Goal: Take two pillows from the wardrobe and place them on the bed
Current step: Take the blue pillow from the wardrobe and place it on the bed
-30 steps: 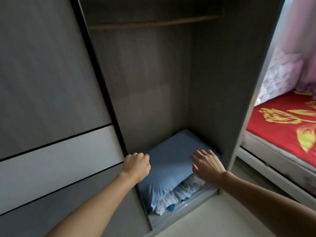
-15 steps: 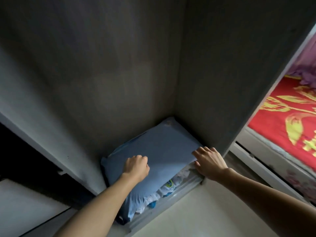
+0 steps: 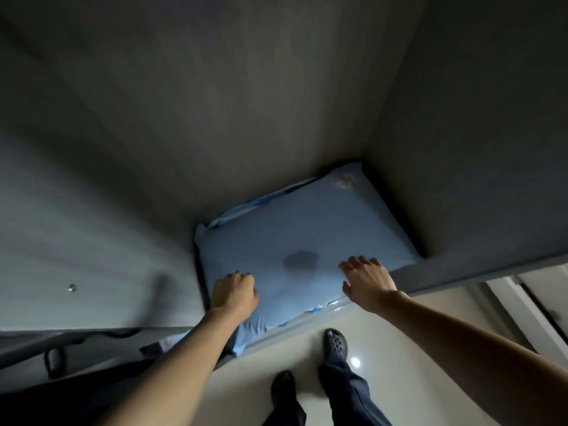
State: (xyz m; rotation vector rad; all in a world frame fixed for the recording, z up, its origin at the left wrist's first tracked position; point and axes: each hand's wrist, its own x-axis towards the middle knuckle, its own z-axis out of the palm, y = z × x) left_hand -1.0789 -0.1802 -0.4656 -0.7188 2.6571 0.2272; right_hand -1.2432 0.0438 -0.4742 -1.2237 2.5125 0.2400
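A blue pillow (image 3: 301, 229) with a dark spot lies flat on the wardrobe bottom, filling the corner between the back wall and the right side wall. Under it, the patterned edge of a second pillow (image 3: 246, 207) shows along the back left. My left hand (image 3: 235, 295) rests on the blue pillow's near left part with its fingers curled into a fist. My right hand (image 3: 367, 279) lies on the pillow's near right edge, fingers spread and bent over the fabric. The bed is out of view.
The wardrobe's grey side wall (image 3: 461, 149) stands close on the right and a grey door panel (image 3: 76, 256) on the left. My feet in dark clogs (image 3: 336, 345) stand on the pale tiled floor (image 3: 399, 333). A dark strap (image 3: 55, 361) hangs at lower left.
The view has tilted down and moved closer to the wardrobe bottom. Both hands have come down onto the blue pillow. The red bed has left the view.
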